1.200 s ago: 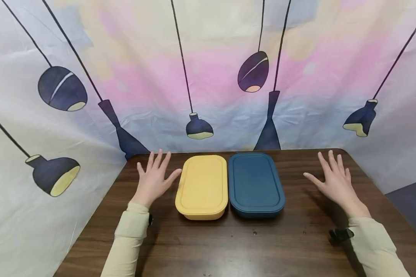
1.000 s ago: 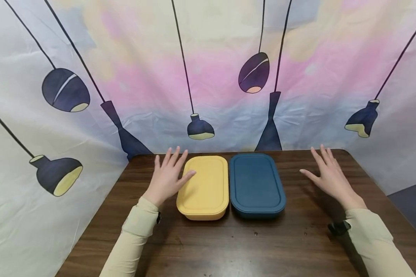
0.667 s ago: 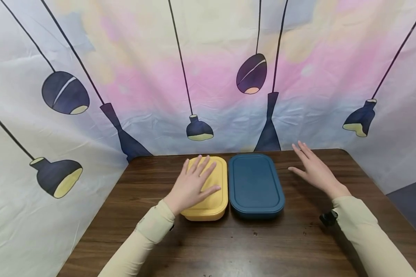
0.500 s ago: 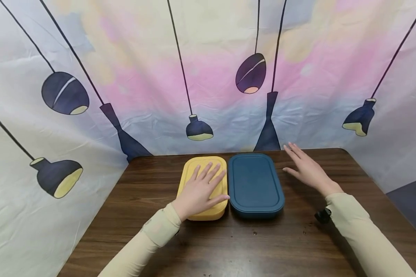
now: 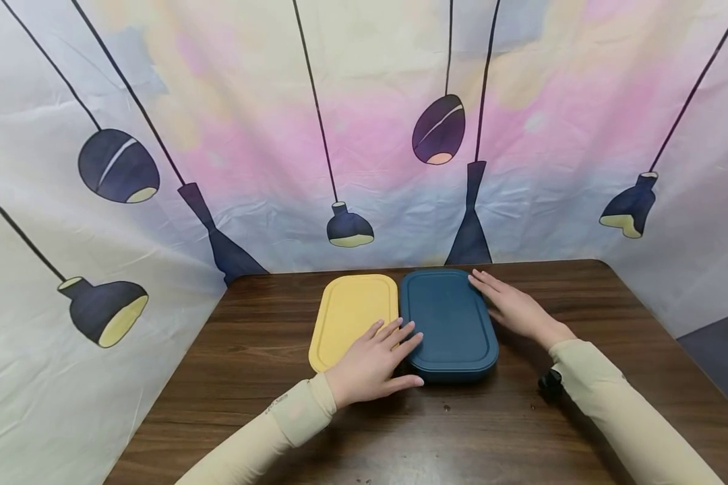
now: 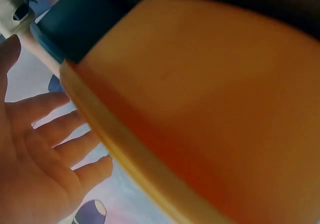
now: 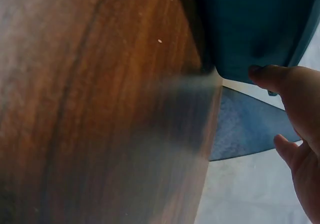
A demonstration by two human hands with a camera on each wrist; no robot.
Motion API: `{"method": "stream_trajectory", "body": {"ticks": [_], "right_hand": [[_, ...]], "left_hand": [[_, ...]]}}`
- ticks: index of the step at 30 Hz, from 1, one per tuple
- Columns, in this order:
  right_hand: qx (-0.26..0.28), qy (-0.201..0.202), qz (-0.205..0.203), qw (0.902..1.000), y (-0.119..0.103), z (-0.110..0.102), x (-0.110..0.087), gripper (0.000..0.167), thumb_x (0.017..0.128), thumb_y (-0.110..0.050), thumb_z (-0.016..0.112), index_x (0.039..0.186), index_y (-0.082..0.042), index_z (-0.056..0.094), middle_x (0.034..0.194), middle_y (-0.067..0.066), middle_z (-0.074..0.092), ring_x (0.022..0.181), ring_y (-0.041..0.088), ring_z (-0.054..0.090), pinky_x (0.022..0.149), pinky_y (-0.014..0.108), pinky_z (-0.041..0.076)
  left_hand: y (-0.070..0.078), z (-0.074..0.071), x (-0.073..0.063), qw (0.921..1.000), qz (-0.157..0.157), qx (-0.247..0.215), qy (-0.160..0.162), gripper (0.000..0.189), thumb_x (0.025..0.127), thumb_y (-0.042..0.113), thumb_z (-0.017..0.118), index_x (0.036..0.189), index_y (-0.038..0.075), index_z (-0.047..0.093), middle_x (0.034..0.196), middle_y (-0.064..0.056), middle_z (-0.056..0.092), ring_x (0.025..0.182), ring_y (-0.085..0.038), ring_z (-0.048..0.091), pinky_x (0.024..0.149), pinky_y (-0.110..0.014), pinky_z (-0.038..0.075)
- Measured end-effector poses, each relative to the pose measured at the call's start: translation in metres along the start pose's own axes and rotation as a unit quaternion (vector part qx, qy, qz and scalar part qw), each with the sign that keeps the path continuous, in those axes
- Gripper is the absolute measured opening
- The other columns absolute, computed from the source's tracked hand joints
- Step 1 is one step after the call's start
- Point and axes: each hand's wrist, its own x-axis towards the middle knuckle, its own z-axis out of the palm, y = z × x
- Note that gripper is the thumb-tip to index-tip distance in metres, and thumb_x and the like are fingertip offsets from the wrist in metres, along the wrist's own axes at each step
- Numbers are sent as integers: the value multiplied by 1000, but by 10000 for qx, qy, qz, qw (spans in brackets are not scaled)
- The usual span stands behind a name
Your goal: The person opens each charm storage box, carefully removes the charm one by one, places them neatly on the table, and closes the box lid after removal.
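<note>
Two lidded rectangular boxes lie side by side on the table, a yellow box (image 5: 354, 310) on the left and a dark blue box (image 5: 449, 323) on the right. My left hand (image 5: 373, 364) reaches over the yellow box's near right corner, fingers spread, fingertips over the blue lid's left edge. In the left wrist view its palm (image 6: 40, 154) lies beside the yellow rim (image 6: 125, 154). My right hand (image 5: 518, 313) is at the blue box's far right corner, straight fingers over the lid's edge. The right wrist view has its thumb (image 7: 270, 77) against the blue box's side.
A dark wood-grain table (image 5: 249, 337) carries both boxes. Its far edge meets a hanging cloth (image 5: 388, 135) printed with dark lamps. A small black device (image 5: 550, 385) sits at the right wrist.
My left hand has swept rightward from beside the yellow box, across its lid, to the blue box's left edge. My right hand has moved left to the blue box. The boxes stay put.
</note>
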Motion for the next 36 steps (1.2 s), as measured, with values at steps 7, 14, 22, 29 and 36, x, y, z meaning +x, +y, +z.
{"method": "stream_trajectory", "body": {"ticks": [7,14,22,29,36], "right_hand": [[128,-232,54,9996,-3,4,-2,65,95,3,66,154,1,38,159,23,33,137,40,45,89,48,54],[216,-205,-7,9996,-2,6,-2,63,96,4,64,153,3,38,158,24,34,130,40,52,89,47,54],[194,-251,-40,9995,0,0,2,52,100,3,57,150,4,43,156,23,38,127,40,55,90,48,54],[227,-395,-45,9990,1,-3,3,52,100,2,58,150,3,44,156,23,39,125,40,57,90,47,55],[264,-462,-65,9986,1,-7,6,50,100,2,57,149,4,46,155,23,40,126,41,56,92,48,53]], "left_hand": [[5,9,1,9998,210,25,37,68,101,59,50,151,14,50,151,-9,50,143,-27,41,116,-46,34],[6,12,2,9990,336,122,271,56,102,49,55,145,12,57,147,-10,54,138,-28,48,113,-42,38],[6,14,6,9979,348,197,512,46,103,41,57,139,13,63,141,-9,60,134,-26,53,112,-39,41],[6,15,8,9962,425,416,637,40,103,39,58,135,15,67,136,-6,64,129,-25,57,110,-36,43],[5,16,8,9940,553,417,849,37,103,37,59,132,16,69,132,-5,66,126,-24,59,108,-35,45]]}}
